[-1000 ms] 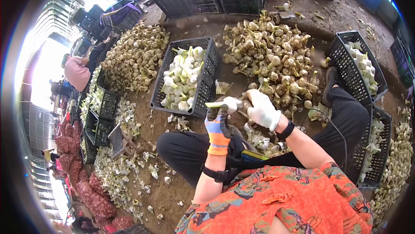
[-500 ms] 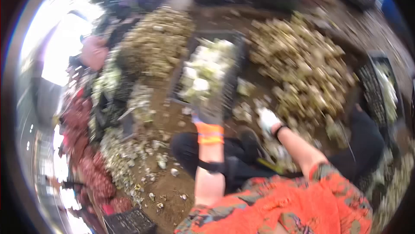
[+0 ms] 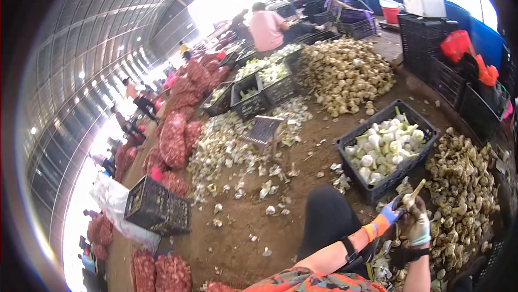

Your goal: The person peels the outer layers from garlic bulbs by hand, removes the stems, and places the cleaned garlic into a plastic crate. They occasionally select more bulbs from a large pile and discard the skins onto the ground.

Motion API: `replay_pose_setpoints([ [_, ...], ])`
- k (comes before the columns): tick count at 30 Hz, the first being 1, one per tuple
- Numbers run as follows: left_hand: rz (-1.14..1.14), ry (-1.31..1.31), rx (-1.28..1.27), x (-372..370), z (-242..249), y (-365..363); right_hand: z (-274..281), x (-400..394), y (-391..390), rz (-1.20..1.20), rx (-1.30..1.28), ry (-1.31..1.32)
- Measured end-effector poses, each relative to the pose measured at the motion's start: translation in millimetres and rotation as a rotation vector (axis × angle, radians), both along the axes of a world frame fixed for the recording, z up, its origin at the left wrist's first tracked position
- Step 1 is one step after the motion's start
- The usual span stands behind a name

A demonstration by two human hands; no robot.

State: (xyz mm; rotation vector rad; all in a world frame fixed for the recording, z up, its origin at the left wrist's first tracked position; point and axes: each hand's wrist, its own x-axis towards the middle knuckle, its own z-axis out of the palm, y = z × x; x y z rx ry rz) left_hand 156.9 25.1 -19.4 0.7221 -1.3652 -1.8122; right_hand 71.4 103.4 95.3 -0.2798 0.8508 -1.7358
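Observation:
Between my two gloved hands is a garlic bulb (image 3: 409, 199), its stem sticking up toward the upper right. My left hand (image 3: 390, 212), in a blue and orange glove, closes on the bulb's left side. My right hand (image 3: 417, 226), in a pale glove, has its fingers wrapped at the bulb's right and lower side; its palm side is hidden. Just beyond them, a black crate (image 3: 372, 190) holds peeled white garlic bulbs (image 3: 386, 143) with trimmed stems. To the right lies a heap of brown unpeeled garlic (image 3: 461, 184).
Garlic skins (image 3: 221, 149) litter the dirt floor around a small stool (image 3: 263, 130). Another garlic pile (image 3: 345, 73) lies farther back. Red mesh sacks (image 3: 174, 141) line the left, beside a black crate (image 3: 158, 205). A person in pink (image 3: 265, 30) sits beyond more crates (image 3: 249, 96).
My view has swung left, taking in the sacks and shed wall. My left hand has gone from the crate to my right hand, and a garlic bulb is now held between them.

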Motion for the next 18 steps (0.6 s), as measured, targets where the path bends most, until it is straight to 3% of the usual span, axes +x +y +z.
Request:
replay_pose_setpoints([
  [2,0.072,0.082,-0.137,2,36,6,31,-8,8,0.087,0.024,0.291],
  [4,0.014,0.28,-0.206,-6,18,3,-5,-34,15,0.128,-0.051,0.315],
  [5,-0.006,0.325,-0.22,-1,45,16,0,-21,13,-0.02,-0.064,0.349],
  [11,0.023,-0.041,-0.573,23,102,39,-2,-9,23,-0.106,-0.049,0.465],
  [14,-0.021,0.106,-0.385,19,100,49,-3,-14,32,-0.11,-0.033,0.485],
  [15,-0.055,0.186,-0.316,25,118,56,28,0,41,-0.098,-0.034,0.468],
  [16,-0.106,0.098,-0.221,33,137,59,40,-1,45,-0.031,-0.055,0.541],
  [17,-0.001,-0.021,-0.566,40,151,61,46,3,52,-0.062,-0.027,0.498],
  [18,-0.075,0.0,-0.554,39,153,59,74,13,61,-0.067,0.045,0.466],
])
